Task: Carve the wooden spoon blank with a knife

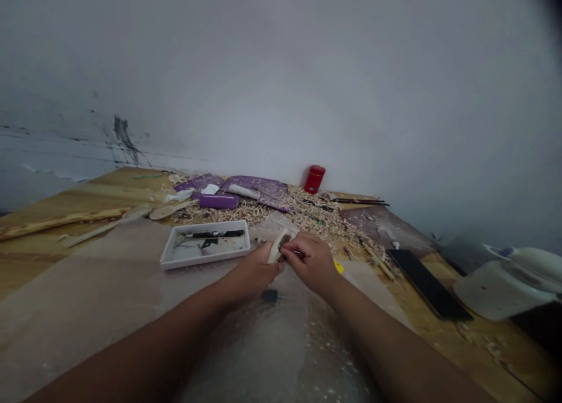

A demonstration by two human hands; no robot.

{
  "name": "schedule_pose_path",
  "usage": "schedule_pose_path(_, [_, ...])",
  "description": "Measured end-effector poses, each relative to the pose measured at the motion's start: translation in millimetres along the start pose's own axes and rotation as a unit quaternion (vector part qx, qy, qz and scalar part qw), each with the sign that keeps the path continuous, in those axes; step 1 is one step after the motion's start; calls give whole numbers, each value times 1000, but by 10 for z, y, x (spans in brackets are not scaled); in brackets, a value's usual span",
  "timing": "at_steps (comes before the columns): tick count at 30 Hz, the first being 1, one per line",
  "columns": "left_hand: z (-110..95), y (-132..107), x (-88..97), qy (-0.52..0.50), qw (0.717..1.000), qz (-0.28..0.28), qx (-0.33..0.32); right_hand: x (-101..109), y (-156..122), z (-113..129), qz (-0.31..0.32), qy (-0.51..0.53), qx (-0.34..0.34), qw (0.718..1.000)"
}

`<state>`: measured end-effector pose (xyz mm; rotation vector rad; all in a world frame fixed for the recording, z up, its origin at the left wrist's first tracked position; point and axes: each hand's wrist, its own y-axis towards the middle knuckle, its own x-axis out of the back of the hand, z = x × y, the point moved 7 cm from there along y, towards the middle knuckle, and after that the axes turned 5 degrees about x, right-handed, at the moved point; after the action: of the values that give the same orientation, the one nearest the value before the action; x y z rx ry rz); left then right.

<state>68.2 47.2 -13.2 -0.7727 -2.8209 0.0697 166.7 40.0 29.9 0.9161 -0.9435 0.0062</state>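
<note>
My left hand (257,268) is closed around a pale, cream-coloured piece (276,250) with a dark hollow or opening at its upper side; its exact kind I cannot make out. Up against that opening, my right hand (314,259) pinches with thumb and forefinger. Something small and dark shows at those fingertips, too small to name. Just left of my hands, a white shallow tray (184,264) holds thin black and metal tools (217,234). A small dark block (269,296) with a thin pin lies below my hands on the translucent sheet (132,286).
Wood shavings (316,215) heap along the back, around a purple case (218,201) and a red canister (315,179). Wooden spoons (132,214) and a long stick (65,222) lie left. A black flat slab (428,283) and white container (494,289) stand right. A wall bounds the table.
</note>
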Motion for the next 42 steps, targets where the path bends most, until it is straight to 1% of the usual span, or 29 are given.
schedule_pose_path(4, [17, 8, 11, 25, 1000, -3, 11, 92, 6, -25, -53, -47, -20, 997])
schedule_pose_path(6, [9, 6, 10, 32, 999, -3, 11, 101, 8, 4, -64, -52, -14, 996])
schedule_pose_path(8, [-9, -2, -4, 29, 1000, 2, 6, 76, 12, 54, -54, -39, 5, 998])
schedule_pose_path(10, [-17, -15, -18, 28, 1000, 4, 10, 45, 13, 82, -31, -23, 20, 999])
schedule_pose_path(12, [-11, -27, -24, 32, 999, 3, 23, 36, 13, 58, -12, -24, 17, 1000])
schedule_pose_path(14, [1, -30, -15, 39, 999, -3, 34, 61, 12, 9, -12, -43, 5, 999])
schedule_pose_path(16, [12, -20, -4, 44, 998, -6, 36, 101, 8, -24, -32, -68, -6, 997])
schedule_pose_path(17, [14, -11, 2, 48, 998, -9, 31, 107, 6, -22, -38, -75, -5, 996])
schedule_pose_path(19, [3, 8, 14, 54, 998, -14, 8, 79, 4, 7, -29, -70, 8, 997])
schedule_pose_path(22, [-25, 12, 14, 52, 998, -19, -14, -2, 2, 38, 17, -29, 21, 999])
schedule_pose_path(24, [-21, -3, 1, 46, 999, -16, 8, -32, 1, 29, 45, -12, 22, 999])
schedule_pose_path(26, [-15, -24, -12, 41, 998, -13, 38, -31, -2, 16, 56, -18, 31, 998])
schedule_pose_path(28, [-19, -40, -20, 35, 998, -9, 54, 2, -7, -2, 41, -42, 38, 998])
schedule_pose_path(31, [-8, -42, -21, 26, 997, -3, 67, 54, -23, -45, 9, -74, 32, 997])
schedule_pose_path(33, [9, -34, -13, 14, 997, 1, 73, 61, -29, -87, 9, -89, 17, 996])
schedule_pose_path(35, [22, -24, -3, -5, 997, 5, 72, 39, -27, -131, 33, -106, 2, 994])
schedule_pose_path(38, [39, -9, 9, -38, 997, 15, 67, -42, -24, -170, 96, -129, -14, 987])
schedule_pose_path(40, [63, 1, 21, -56, 996, 16, 69, -104, -31, -168, 134, -140, -22, 981])
schedule_pose_path(42, [87, 8, 28, -71, 995, 19, 71, -156, -42, -132, 158, -145, -20, 976])
